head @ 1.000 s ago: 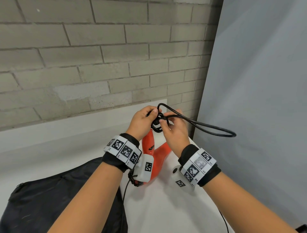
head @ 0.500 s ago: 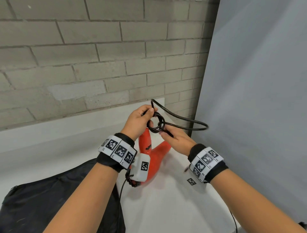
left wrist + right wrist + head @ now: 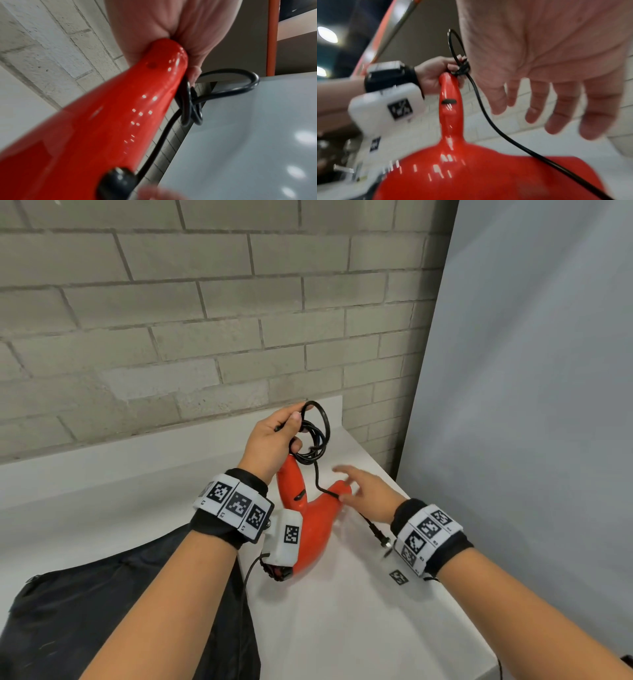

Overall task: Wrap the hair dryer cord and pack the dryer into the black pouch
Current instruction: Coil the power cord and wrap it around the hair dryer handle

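The red hair dryer (image 3: 315, 529) lies on the white table (image 3: 342, 628) with its handle tilted up toward the wall. My left hand (image 3: 291, 433) grips the handle's tip together with a small coil of the black cord (image 3: 317, 440). The same grip shows in the left wrist view, with the handle (image 3: 120, 108) and the cord loops (image 3: 192, 105). One strand (image 3: 488, 115) runs from the coil across the nozzle to the plug (image 3: 382, 537) on the table. My right hand (image 3: 349, 484) hovers open by the nozzle, fingers (image 3: 563, 115) spread, holding nothing. The black pouch (image 3: 102, 611) lies at the lower left.
A grey brick wall (image 3: 205, 337) stands close behind the table. A grey panel (image 3: 531, 405) closes off the right side. The table's right edge (image 3: 479, 635) runs diagonally just beyond my right forearm.
My right hand let go of the cord and dropped toward the nozzle, opening. The wide loop that stuck out to the right has drawn into the coil in my left hand.
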`<state>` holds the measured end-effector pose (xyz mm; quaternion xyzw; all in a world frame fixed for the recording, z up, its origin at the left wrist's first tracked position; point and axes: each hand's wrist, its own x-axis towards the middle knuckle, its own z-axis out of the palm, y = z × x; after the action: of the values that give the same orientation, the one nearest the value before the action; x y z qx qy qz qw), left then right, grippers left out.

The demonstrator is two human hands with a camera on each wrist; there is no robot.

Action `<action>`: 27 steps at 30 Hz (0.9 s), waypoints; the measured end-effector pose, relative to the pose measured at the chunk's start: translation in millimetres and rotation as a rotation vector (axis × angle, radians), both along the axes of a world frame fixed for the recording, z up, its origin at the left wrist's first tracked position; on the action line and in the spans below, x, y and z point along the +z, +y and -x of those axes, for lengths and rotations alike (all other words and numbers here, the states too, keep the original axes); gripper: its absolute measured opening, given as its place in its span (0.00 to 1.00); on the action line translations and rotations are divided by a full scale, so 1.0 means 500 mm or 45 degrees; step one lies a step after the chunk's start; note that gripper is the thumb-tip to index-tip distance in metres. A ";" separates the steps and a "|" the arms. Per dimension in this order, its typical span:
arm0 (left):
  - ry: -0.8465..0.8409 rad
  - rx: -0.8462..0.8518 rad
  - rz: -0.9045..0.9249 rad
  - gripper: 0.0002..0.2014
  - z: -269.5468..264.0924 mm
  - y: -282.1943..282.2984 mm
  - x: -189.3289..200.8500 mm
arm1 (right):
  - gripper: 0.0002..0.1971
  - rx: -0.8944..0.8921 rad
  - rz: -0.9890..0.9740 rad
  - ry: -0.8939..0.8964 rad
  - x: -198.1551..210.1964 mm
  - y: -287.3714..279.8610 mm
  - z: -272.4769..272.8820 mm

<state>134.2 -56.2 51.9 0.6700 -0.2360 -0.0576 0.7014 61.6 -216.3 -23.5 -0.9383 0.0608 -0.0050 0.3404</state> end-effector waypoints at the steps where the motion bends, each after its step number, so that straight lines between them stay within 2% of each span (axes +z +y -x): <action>1: -0.011 -0.006 -0.005 0.14 0.003 -0.004 0.001 | 0.25 0.051 -0.100 -0.093 0.019 0.016 -0.007; 4: -0.036 -0.048 -0.015 0.14 0.013 -0.017 0.002 | 0.17 0.078 -0.345 -0.280 0.046 0.052 -0.025; 6: -0.051 -0.077 -0.044 0.12 0.016 -0.022 0.001 | 0.11 0.010 -0.470 -0.267 0.038 0.059 -0.037; 7: -0.059 -0.094 -0.057 0.11 0.015 -0.022 0.000 | 0.09 -0.048 -0.438 -0.228 0.027 0.055 -0.043; 11: -0.091 -0.114 -0.078 0.13 0.010 -0.012 -0.002 | 0.09 -0.223 0.183 0.075 -0.021 0.020 -0.045; 14: -0.124 -0.114 -0.124 0.14 0.008 -0.008 -0.003 | 0.12 -0.252 0.345 0.131 -0.036 0.003 -0.040; 16: -0.148 -0.131 -0.141 0.14 0.009 -0.010 -0.002 | 0.10 -0.164 0.190 0.024 -0.031 0.002 -0.041; 19: -0.172 -0.145 -0.164 0.14 0.012 -0.014 0.002 | 0.13 0.089 -0.350 -0.201 -0.003 0.018 -0.033; 21: -0.177 -0.160 -0.163 0.13 0.015 -0.015 0.003 | 0.09 0.072 -0.507 -0.320 0.018 0.026 -0.031; 25: -0.137 -0.150 -0.122 0.08 0.023 -0.020 0.004 | 0.12 -0.112 -0.432 -0.445 0.055 0.015 -0.037; 27: -0.153 -0.168 -0.141 0.06 0.025 -0.021 0.004 | 0.09 -0.206 -0.367 -0.563 0.082 0.007 -0.038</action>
<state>121.9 -66.8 54.0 0.6930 -0.3178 -0.0761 0.6426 80.7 -213.1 17.4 -0.8485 0.0598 -0.2280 0.4738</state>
